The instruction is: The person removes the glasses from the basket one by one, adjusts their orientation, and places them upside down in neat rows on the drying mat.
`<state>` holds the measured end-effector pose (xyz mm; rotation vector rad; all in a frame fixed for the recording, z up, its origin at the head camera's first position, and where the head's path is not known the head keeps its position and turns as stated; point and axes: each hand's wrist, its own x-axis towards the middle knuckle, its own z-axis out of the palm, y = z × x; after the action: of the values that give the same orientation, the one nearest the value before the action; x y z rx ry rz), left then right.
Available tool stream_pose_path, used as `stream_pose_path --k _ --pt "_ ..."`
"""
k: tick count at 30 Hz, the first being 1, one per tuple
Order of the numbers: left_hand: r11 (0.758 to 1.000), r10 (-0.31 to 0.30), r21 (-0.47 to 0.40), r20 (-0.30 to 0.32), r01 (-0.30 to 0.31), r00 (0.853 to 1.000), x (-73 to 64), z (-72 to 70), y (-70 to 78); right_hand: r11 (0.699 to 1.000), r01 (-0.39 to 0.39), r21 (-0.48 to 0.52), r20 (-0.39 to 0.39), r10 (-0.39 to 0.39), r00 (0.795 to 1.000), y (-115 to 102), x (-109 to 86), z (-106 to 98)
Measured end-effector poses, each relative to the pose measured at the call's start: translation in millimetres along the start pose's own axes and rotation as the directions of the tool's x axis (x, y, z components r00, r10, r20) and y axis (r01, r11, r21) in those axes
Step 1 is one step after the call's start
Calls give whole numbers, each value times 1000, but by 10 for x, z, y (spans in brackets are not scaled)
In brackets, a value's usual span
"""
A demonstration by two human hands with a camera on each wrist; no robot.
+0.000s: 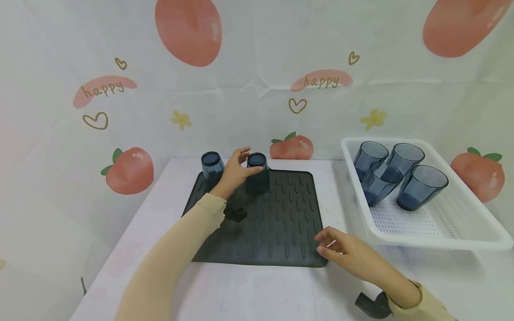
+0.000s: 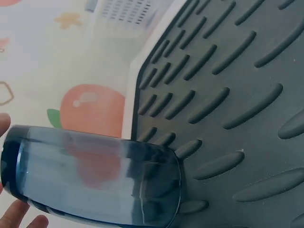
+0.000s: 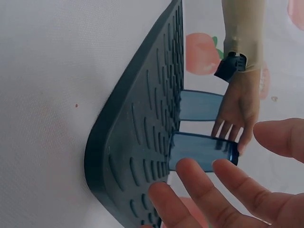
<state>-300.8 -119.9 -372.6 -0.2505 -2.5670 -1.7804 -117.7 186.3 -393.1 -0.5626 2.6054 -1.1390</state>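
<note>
An upside-down blue glass [image 1: 258, 180] stands on the black ribbed mat [image 1: 281, 223]. My left hand [image 1: 234, 174] is at its upper end, the thumb across the near side and the other fingers spread at the far left. In the left wrist view the tinted glass [image 2: 95, 175] lies between fingertips at the left edge; whether they touch it is hard to tell. Just left of that hand a second upside-down glass [image 1: 212, 166] stands at the mat's back left. Over the mat's front right edge, my right hand [image 1: 345, 252] hangs with loosely bent fingers, holding nothing.
On the right, a white plastic basket [image 1: 474, 214] with a perforated bottom holds several more blue glasses, one of them a leaning glass [image 1: 421, 187]. A white cloth [image 1: 241, 111] printed with peaches hangs behind the white table [image 1: 249, 294].
</note>
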Motion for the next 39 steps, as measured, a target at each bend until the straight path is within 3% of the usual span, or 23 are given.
stream_pose_path --k 11,21,39 --pt "986 165 -26 -39 -166 985 -106 -53 57 1000 2 0 0 -2 1000 -7 -4 16" --pt "972 213 -86 -65 -219 975 -385 -58 134 1000 -1 0 -8 1 1000 -29 -4 30" --pt "960 274 -94 110 -264 956 -739 138 116 1000 -3 -19 -19 2 1000 -7 10 79"
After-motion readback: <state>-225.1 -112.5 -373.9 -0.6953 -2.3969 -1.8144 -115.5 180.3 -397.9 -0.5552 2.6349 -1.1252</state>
